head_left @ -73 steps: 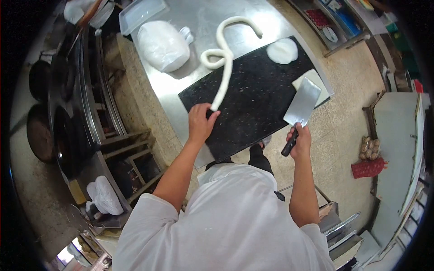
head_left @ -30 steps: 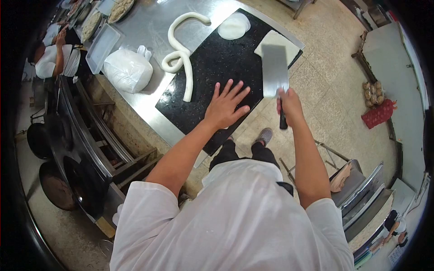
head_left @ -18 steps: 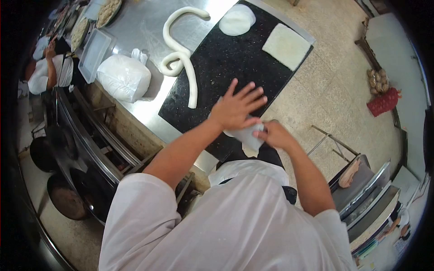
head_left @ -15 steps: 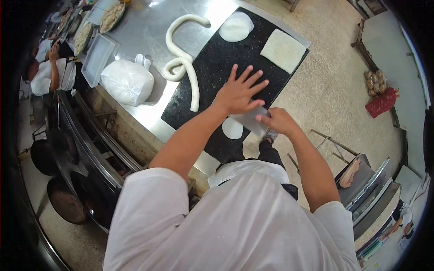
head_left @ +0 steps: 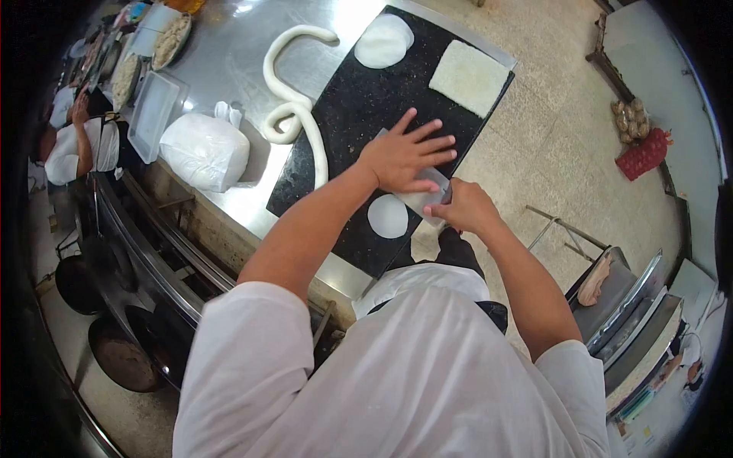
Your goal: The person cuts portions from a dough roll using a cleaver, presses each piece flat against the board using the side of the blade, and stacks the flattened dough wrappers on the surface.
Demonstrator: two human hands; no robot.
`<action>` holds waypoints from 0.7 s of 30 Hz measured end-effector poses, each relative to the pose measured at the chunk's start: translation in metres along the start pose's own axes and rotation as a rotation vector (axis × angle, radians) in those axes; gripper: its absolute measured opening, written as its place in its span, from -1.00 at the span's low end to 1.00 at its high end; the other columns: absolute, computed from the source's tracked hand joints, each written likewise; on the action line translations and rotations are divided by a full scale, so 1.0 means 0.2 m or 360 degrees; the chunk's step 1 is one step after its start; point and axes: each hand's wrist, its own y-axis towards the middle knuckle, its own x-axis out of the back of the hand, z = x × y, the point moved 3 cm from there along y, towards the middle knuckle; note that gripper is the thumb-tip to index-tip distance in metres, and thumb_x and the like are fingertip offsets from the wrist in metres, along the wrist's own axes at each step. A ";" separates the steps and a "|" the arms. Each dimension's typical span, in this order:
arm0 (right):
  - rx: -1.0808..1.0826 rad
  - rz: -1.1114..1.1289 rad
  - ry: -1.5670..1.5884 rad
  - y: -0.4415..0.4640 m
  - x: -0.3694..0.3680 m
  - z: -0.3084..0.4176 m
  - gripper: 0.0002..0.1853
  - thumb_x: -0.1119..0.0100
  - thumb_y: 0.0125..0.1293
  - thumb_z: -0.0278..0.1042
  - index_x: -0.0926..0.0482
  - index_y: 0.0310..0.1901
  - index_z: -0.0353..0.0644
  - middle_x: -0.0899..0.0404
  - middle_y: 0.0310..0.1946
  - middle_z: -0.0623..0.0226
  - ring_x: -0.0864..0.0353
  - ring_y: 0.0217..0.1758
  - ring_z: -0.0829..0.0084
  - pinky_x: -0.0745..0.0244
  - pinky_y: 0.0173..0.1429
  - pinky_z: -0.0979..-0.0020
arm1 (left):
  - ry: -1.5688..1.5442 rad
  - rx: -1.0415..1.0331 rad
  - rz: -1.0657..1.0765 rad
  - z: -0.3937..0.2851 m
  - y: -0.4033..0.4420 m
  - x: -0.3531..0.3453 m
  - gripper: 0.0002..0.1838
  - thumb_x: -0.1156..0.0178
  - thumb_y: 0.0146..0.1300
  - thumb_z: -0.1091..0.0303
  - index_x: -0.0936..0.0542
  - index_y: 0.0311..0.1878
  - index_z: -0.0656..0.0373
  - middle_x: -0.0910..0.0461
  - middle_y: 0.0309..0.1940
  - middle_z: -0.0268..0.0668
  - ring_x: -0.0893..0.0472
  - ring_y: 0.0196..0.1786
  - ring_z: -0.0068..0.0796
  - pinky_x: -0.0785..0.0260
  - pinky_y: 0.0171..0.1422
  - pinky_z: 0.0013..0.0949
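My left hand (head_left: 405, 156) lies flat with fingers spread on top of the cleaver's blade (head_left: 424, 195), over the black slab (head_left: 359, 130). My right hand (head_left: 466, 206) is closed round the cleaver's handle, at the slab's right edge. What lies under the blade is hidden. Just below my left hand rests a thin white dough disc (head_left: 388, 217). A long dough rope (head_left: 284, 84) curls from the steel table onto the slab, its near end beside my left forearm. Flat round dough pieces (head_left: 382, 43) lie at the slab's far end, near a square whitish sheet (head_left: 469, 79).
A tied plastic bag (head_left: 205, 151) and a clear tray (head_left: 155, 114) stand on the steel table (head_left: 229, 69). Woks (head_left: 122, 355) line the left side. Another person (head_left: 84, 149) is at the far left. A metal-framed stool (head_left: 569, 237) stands at the right.
The cleaver has come off the square sheet to the slab's near part, and my left hand has settled on its blade. The dough disc near me has come into view.
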 end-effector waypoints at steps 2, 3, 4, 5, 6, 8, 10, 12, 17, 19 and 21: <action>0.0044 -0.0134 0.0031 -0.02 -0.05 -0.01 -0.30 -0.60 0.08 0.06 -0.56 0.09 -0.30 -0.74 -0.11 -0.17 -0.75 0.02 -0.16 -0.64 0.10 -0.03 | -0.0029 0.0037 -0.0002 -0.08 -0.06 -0.03 -0.18 -0.13 0.32 -0.41 -0.44 0.54 -0.18 -0.26 0.63 -0.26 -0.10 0.71 -0.06 0.32 0.68 0.46; 0.0059 -0.0121 0.0015 -0.06 -0.13 -0.06 -0.30 -0.60 0.08 0.06 -0.56 0.09 -0.30 -0.74 -0.11 -0.17 -0.75 0.02 -0.16 -0.64 0.10 -0.03 | -0.0063 0.0089 -0.0005 -0.13 -0.10 -0.05 -0.18 -0.13 0.32 -0.41 -0.44 0.54 -0.18 -0.24 0.64 -0.22 -0.08 0.71 -0.01 0.32 0.68 0.46; 0.0122 0.0002 0.0157 -0.17 -0.27 -0.15 -0.28 -0.60 0.08 0.06 -0.54 0.11 -0.30 -0.74 -0.12 -0.18 -0.75 0.02 -0.16 -0.64 0.09 -0.03 | -0.0201 0.0097 0.0011 -0.25 -0.20 -0.12 -0.18 -0.12 0.31 -0.42 -0.44 0.54 -0.20 -0.23 0.64 -0.18 -0.04 0.72 0.03 0.33 0.68 0.45; 0.0164 0.0139 0.0311 -0.25 -0.37 -0.20 -0.27 -0.60 0.09 0.06 -0.52 0.12 -0.31 -0.73 -0.12 -0.18 -0.75 0.01 -0.16 -0.65 0.07 -0.03 | -0.0250 0.0130 0.0167 -0.38 -0.25 -0.08 -0.19 -0.09 0.33 -0.44 -0.44 0.54 -0.23 -0.23 0.64 -0.20 -0.04 0.72 -0.01 0.33 0.69 0.44; 0.0161 0.0161 0.0304 -0.25 -0.37 -0.19 -0.27 -0.60 0.09 0.06 -0.52 0.12 -0.31 -0.73 -0.12 -0.18 -0.75 0.01 -0.16 -0.65 0.07 -0.03 | -0.0327 0.0078 0.0135 -0.43 -0.24 -0.12 -0.19 -0.10 0.32 -0.44 -0.45 0.53 -0.24 -0.26 0.63 -0.24 -0.07 0.72 -0.03 0.32 0.69 0.43; -0.0068 -0.0100 0.0109 -0.32 -0.33 -0.15 -0.25 -0.61 0.07 0.06 -0.50 0.11 -0.33 -0.73 -0.15 -0.19 -0.76 -0.01 -0.17 -0.65 0.05 -0.04 | -0.0459 0.0003 0.0126 -0.44 -0.18 -0.17 -0.20 -0.11 0.32 -0.43 -0.47 0.52 -0.24 -0.28 0.61 -0.28 -0.09 0.71 -0.04 0.31 0.70 0.42; -0.0104 -0.0021 0.0081 -0.28 -0.16 -0.06 -0.25 -0.61 0.07 0.08 -0.50 0.08 -0.34 -0.73 -0.16 -0.20 -0.76 -0.03 -0.18 -0.64 0.05 -0.04 | -0.0093 0.0043 0.0109 -0.30 -0.08 -0.08 -0.21 -0.10 0.33 -0.42 -0.46 0.53 -0.24 -0.34 0.58 -0.38 -0.13 0.69 -0.06 0.29 0.71 0.40; -0.0057 -0.0057 0.0006 -0.10 0.00 -0.02 -0.25 -0.60 0.07 0.11 -0.50 0.05 -0.35 -0.73 -0.17 -0.21 -0.76 -0.05 -0.18 -0.64 0.04 -0.05 | 0.0000 0.0063 0.0049 -0.18 -0.02 -0.06 -0.21 -0.11 0.34 -0.41 -0.45 0.53 -0.24 -0.36 0.57 -0.38 -0.14 0.69 -0.07 0.28 0.71 0.39; 0.0067 -0.0143 -0.0084 -0.07 -0.01 0.01 -0.25 -0.55 0.10 0.16 -0.49 0.04 -0.34 -0.73 -0.17 -0.22 -0.75 -0.02 -0.19 -0.64 0.03 -0.06 | -0.0027 0.0115 -0.0119 -0.06 0.00 -0.01 -0.20 -0.12 0.33 -0.41 -0.44 0.54 -0.23 -0.28 0.61 -0.21 -0.14 0.69 -0.02 0.24 0.70 0.38; 0.0261 -0.0113 0.0053 -0.20 -0.28 -0.17 -0.24 -0.57 0.10 0.10 -0.48 0.08 -0.38 -0.72 -0.16 -0.24 -0.75 -0.02 -0.21 -0.64 0.01 -0.07 | -0.0145 0.0136 -0.0019 -0.26 -0.15 -0.10 -0.20 -0.10 0.33 -0.43 -0.45 0.54 -0.22 -0.28 0.61 -0.19 -0.11 0.69 0.05 0.24 0.69 0.38; 0.0439 -0.0133 0.0191 -0.30 -0.47 -0.32 -0.22 -0.60 0.09 0.04 -0.46 0.12 -0.43 -0.72 -0.15 -0.25 -0.75 -0.02 -0.21 -0.64 0.02 -0.06 | -0.0329 0.0043 0.0089 -0.46 -0.22 -0.11 -0.22 -0.10 0.33 -0.44 -0.50 0.49 -0.21 -0.36 0.56 -0.24 -0.15 0.68 0.03 0.24 0.69 0.39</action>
